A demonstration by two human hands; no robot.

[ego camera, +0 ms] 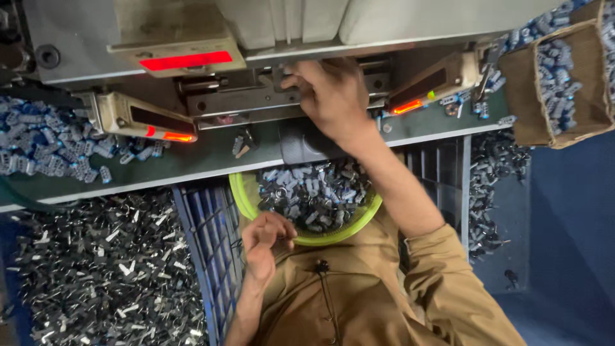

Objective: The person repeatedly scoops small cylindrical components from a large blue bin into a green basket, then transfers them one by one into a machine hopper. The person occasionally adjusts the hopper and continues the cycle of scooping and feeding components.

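My right hand [333, 96] reaches up into the press machine, fingertips on the metal fixture [250, 101] under the grey housing. Whether it pinches a small part there is hidden. My left hand [262, 242] rests at the near rim of a yellow-green bowl [242, 202] on my lap, fingers curled inward. What lies in its palm cannot be made out. The bowl is full of small grey and metal parts [314, 192].
Two beige sensor bars with red lights [138, 118] [435, 80] flank the fixture. Blue-grey parts [45, 144] lie heaped on the green bench at left. A cardboard box [554, 125] with more stands right. Dark metal pieces [109, 269] fill a blue crate [211, 256].
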